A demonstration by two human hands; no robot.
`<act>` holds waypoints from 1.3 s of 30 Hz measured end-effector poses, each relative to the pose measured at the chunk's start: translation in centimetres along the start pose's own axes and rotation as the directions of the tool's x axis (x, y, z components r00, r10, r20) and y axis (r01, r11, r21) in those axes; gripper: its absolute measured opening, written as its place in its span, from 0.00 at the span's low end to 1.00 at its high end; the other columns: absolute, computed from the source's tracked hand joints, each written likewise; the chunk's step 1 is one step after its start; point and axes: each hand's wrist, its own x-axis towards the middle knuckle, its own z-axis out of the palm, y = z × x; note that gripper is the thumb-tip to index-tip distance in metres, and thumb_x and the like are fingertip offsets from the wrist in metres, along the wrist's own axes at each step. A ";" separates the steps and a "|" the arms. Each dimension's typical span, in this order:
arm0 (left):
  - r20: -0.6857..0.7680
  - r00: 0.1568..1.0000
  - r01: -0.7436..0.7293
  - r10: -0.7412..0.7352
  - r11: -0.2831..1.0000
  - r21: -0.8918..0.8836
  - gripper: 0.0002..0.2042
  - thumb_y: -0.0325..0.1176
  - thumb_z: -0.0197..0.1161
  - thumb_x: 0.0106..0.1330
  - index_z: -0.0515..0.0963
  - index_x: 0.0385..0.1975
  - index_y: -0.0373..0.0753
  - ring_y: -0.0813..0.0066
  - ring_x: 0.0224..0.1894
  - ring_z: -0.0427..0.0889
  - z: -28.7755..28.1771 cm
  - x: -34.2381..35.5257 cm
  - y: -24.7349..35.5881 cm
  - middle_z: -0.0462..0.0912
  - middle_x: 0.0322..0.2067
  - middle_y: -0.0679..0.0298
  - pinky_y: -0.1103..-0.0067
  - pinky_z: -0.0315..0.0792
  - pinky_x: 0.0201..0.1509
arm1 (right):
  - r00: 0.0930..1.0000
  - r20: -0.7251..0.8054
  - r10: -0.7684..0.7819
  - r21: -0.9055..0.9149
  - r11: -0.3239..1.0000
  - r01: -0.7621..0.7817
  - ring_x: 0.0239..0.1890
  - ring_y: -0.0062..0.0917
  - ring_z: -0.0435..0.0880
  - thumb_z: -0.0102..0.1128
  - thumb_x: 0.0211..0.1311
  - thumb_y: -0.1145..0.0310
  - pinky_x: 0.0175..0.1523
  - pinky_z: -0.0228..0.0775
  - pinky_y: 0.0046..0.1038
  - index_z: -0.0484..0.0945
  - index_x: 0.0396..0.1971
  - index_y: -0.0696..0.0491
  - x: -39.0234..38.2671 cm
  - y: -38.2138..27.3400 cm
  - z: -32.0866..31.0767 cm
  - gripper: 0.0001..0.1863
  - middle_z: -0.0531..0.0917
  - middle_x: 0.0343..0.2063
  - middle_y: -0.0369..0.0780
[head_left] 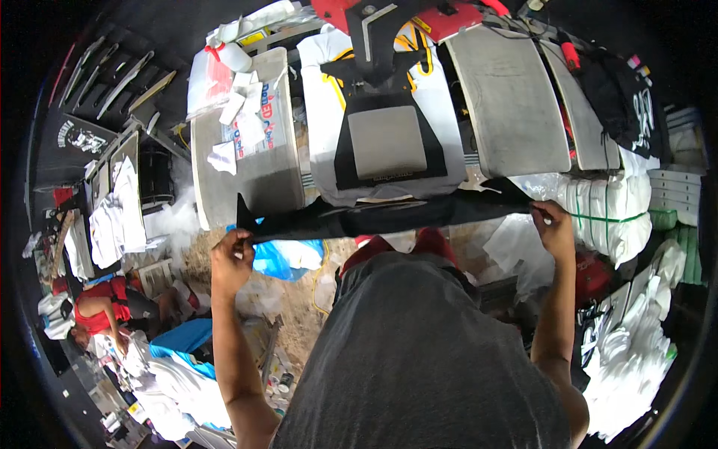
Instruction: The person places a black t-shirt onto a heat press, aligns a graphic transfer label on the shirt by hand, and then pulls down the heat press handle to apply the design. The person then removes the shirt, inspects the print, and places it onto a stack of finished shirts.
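A long strip of black fabric [389, 218] is stretched sideways in front of me, with pointed ends standing up. My left hand [233, 258] pinches its left end, and my right hand [552, 223] pinches the right end. Whether it is part of a garment cannot be made out. Just beyond the fabric is a board covered by a white garment with yellow-orange trim [323, 120]. Over that lies a black frame with a grey square pad [389, 142] in its middle. A red-and-black machine head [372, 37] stands above the far end.
Grey boards flank the middle one, on the left [213, 161] and right [512, 105]. Paper scraps [249, 129] and a spray bottle [234, 57] rest on the left one. Wrapped white bundles [609, 213] stand at right. Another person in red [97, 310] works among white cloth at lower left.
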 end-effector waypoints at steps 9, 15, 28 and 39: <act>-0.107 0.987 -0.144 0.121 0.961 -0.238 0.06 0.20 0.57 0.65 0.78 0.40 0.32 0.84 0.30 0.74 1.3 12.3 -1.4 0.79 0.29 0.67 0.83 0.71 0.36 | 0.991 -0.090 -0.097 0.044 0.994 0.102 0.32 0.20 0.80 0.65 0.60 0.77 0.39 0.71 0.21 0.82 0.38 0.62 12.3 0.6 -0.1 0.08 0.84 0.31 0.40; -0.092 0.989 -0.110 0.118 0.990 0.093 0.10 0.30 0.62 0.61 0.81 0.41 0.36 0.70 0.29 0.82 7.4 21.0 -3.8 0.83 0.26 0.56 0.75 0.75 0.38 | 1.000 0.001 0.004 -0.051 0.999 -0.004 0.34 0.30 0.86 0.67 0.57 0.69 0.43 0.76 0.28 0.84 0.38 0.58 20.7 4.5 7.7 0.11 0.86 0.33 0.47; 0.241 0.924 -0.289 0.298 0.955 -0.074 0.15 0.30 0.54 0.60 0.79 0.46 0.35 0.45 0.38 0.83 16.7 24.7 7.4 0.82 0.36 0.41 0.66 0.76 0.45 | 0.843 0.507 -0.182 0.162 0.980 0.114 0.36 0.29 0.81 0.54 0.59 0.74 0.44 0.72 0.27 0.77 0.44 0.58 26.1 -3.3 18.3 0.13 0.82 0.33 0.46; 0.308 0.917 -0.169 0.252 0.947 -0.272 0.06 0.22 0.56 0.58 0.77 0.34 0.33 0.77 0.29 0.74 9.9 21.3 10.9 0.77 0.26 0.60 0.79 0.70 0.36 | 0.836 0.468 -0.284 0.311 0.939 0.145 0.33 0.22 0.76 0.58 0.59 0.74 0.41 0.69 0.26 0.77 0.36 0.62 24.6 -6.4 11.2 0.08 0.79 0.28 0.41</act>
